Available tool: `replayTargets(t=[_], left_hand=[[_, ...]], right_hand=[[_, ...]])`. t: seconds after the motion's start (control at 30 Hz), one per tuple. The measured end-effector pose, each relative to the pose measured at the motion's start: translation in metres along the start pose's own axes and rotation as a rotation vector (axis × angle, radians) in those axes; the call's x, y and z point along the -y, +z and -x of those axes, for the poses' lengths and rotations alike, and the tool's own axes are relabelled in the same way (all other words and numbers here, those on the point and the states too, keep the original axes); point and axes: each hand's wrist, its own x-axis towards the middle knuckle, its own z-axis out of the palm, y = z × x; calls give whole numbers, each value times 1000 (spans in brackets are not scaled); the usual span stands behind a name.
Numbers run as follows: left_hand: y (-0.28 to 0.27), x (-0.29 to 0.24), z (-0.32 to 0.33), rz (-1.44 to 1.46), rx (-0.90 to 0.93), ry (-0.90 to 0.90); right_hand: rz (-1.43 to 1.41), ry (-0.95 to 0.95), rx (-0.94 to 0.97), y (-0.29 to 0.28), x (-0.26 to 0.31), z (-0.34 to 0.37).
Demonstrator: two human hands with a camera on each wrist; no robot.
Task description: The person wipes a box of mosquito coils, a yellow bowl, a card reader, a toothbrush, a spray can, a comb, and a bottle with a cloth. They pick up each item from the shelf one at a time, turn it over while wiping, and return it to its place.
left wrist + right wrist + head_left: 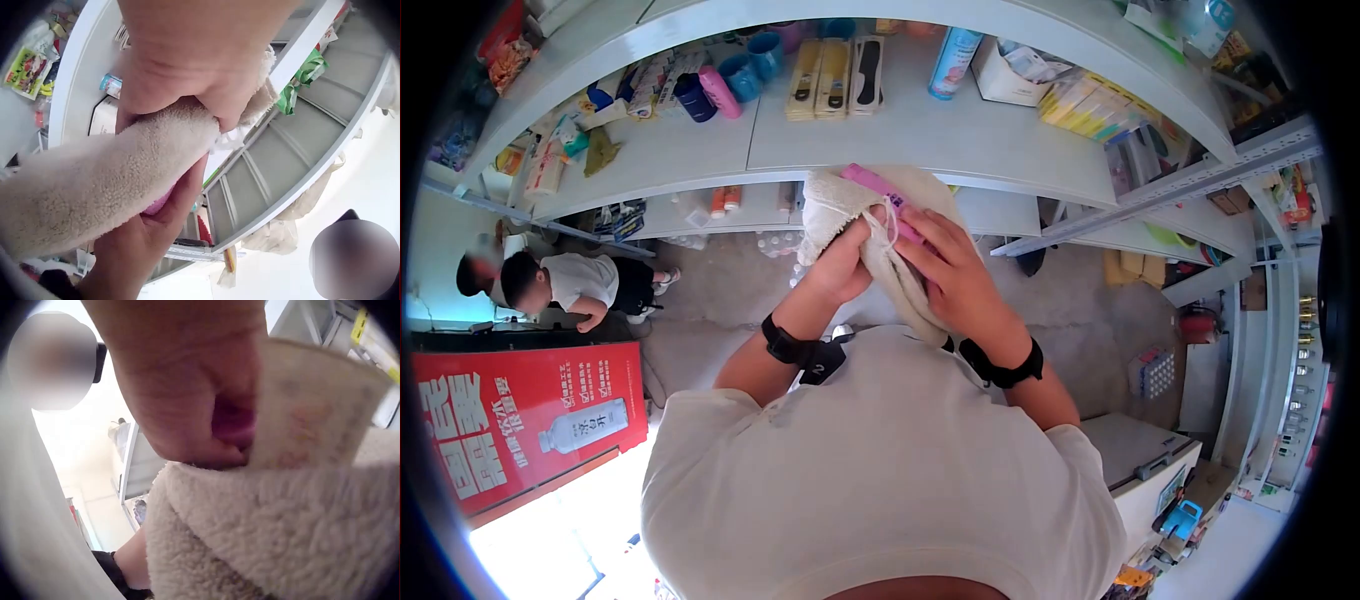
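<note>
In the head view a beige fleece cloth (830, 200) is held up in front of the chest, bunched, with a thin white cord at its middle. A pink cylindrical bottle (870, 183) with small dark print lies slanted across it. My left hand (845, 265) grips the cloth from the left; in the left wrist view its fingers curl over a thick fold. From the right, my right hand (952, 275) holds the bottle against the cloth, its fingers across the lower end. Pink shows inside its curled fingers in the right wrist view. Cloth and fingers hide part of the bottle.
A grey shelf (930, 140) stands just ahead, carrying blue mugs (742, 77), packaged insoles (833, 80), a spray can (953, 65) and a white box (1007, 75). Two people (585, 280) are at left beyond a red drinks cabinet (530, 425). A chest freezer (1135, 450) is at lower right.
</note>
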Motion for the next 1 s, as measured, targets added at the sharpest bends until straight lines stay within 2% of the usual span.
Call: replayTargets(t=[0.1, 0.23, 0.4, 0.5, 0.63, 0.7, 0.8, 1.0], left_hand=[[-3, -6, 0, 106, -62, -78], [-5, -8, 1, -7, -80, -27], [2, -11, 2, -34, -161, -88], [-1, -7, 3, -103, -147, -70], [-15, -3, -3, -14, -11, -185], [-25, 1, -6, 28, 69, -232], [-41, 17, -6, 73, 177, -204], [-39, 13, 2, 118, 178, -321]], right_hand=[[-16, 10, 58, -5, 12, -4], [-38, 15, 98, -5, 19, -6], [-159, 109, 68, -5, 25, -5], [-180, 180, 18, -2, 31, -4], [-183, 218, -46, 1, 36, -2], [-118, 206, -1, 0, 36, -2], [-74, 184, 87, 4, 38, -1], [-178, 188, 185, 18, 49, -2]])
